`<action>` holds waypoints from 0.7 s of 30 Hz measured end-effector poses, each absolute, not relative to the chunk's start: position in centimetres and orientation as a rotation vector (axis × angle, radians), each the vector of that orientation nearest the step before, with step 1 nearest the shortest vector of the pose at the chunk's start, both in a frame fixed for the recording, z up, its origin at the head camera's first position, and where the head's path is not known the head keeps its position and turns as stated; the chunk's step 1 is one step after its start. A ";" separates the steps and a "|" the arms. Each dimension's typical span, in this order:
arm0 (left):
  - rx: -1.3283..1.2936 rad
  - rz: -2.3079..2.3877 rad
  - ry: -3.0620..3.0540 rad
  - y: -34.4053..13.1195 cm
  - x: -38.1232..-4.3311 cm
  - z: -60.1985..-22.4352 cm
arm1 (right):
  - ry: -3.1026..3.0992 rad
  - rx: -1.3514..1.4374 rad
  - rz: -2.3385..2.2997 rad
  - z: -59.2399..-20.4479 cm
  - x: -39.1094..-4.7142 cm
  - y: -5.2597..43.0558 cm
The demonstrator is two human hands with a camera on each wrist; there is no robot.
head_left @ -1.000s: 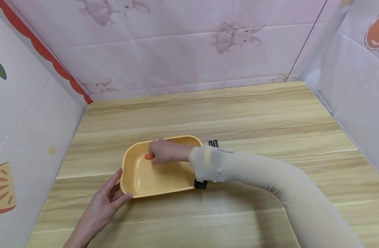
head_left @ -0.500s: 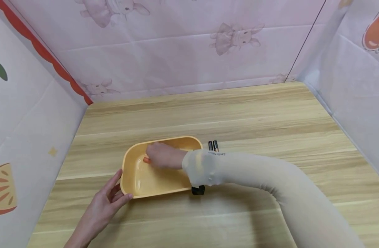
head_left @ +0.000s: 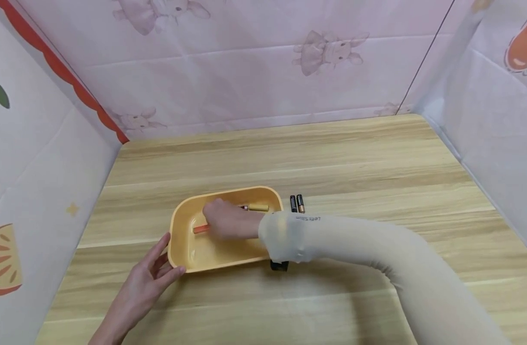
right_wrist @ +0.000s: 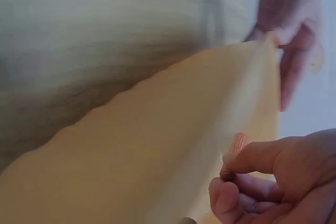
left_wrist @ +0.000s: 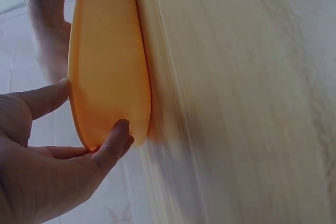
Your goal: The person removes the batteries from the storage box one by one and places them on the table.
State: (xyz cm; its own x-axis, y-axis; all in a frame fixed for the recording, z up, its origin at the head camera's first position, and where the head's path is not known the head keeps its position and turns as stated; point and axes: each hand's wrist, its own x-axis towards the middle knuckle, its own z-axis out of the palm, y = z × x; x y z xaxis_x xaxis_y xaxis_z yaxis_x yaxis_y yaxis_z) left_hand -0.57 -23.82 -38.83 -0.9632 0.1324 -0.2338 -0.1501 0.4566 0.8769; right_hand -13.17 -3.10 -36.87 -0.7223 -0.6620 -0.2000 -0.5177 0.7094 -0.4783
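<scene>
Orange stick (head_left: pixel 200 229) juts from the right hand (head_left: pixel 229 219) inside the yellow tub (head_left: pixel 213 255) in the head view, the left hand (left_wrist: pixel 50 174) spreads against the tub's end in the left wrist view, and the right hand pinches the stick in the right wrist view.

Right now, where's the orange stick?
In the head view, the orange stick is inside the yellow bin, toward its left end, showing just left of the right hand, which pinches it in the right wrist view.
</scene>
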 end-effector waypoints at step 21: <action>0.043 1.577 2.384 -24.2 -1.0 -38.7 | 2.177 -0.760 -1.443 -32.9 -12.3 8.7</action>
